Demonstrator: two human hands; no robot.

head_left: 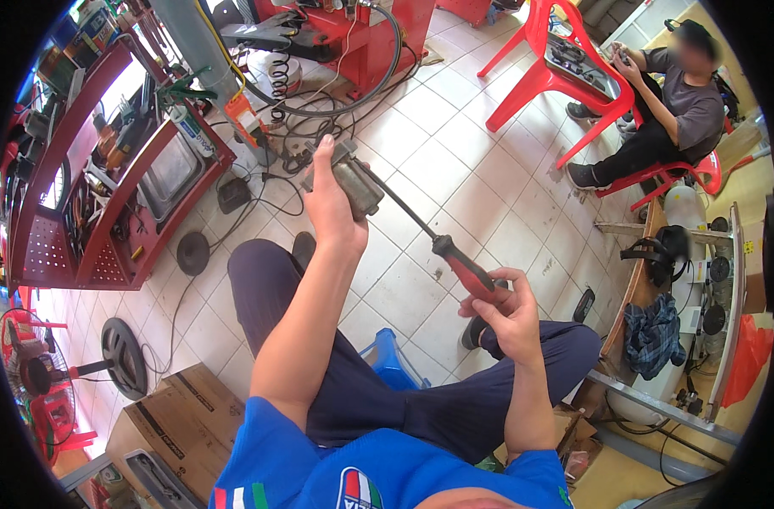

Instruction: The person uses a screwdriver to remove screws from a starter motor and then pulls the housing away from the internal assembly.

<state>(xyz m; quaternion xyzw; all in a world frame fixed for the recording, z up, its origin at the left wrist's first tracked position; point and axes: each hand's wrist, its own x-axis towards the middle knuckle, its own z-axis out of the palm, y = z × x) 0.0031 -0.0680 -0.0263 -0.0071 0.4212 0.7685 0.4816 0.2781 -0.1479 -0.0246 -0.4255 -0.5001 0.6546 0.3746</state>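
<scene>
My left hand (pixel 329 199) is wrapped round a grey cylindrical metal motor-like part (pixel 359 190), thumb pointing up along its near side. From the right, my right hand (pixel 507 314) grips the red and black handle of a long screwdriver (pixel 465 268). Its dark shaft slants up and left to the metal part. Whether the tip sits in a screw there cannot be made out. Both hands are held out over the tiled floor, in front of my knees.
A dark red tool cart (pixel 115 199) full of tools stands at left. Cables and a black hose lie around a grey post (pixel 202 59). A red chair (pixel 548 81) holds a tray of parts, beside a seated person (pixel 688 93). Near me are a cardboard box (pixel 179 424) and a blue stool (pixel 393 356).
</scene>
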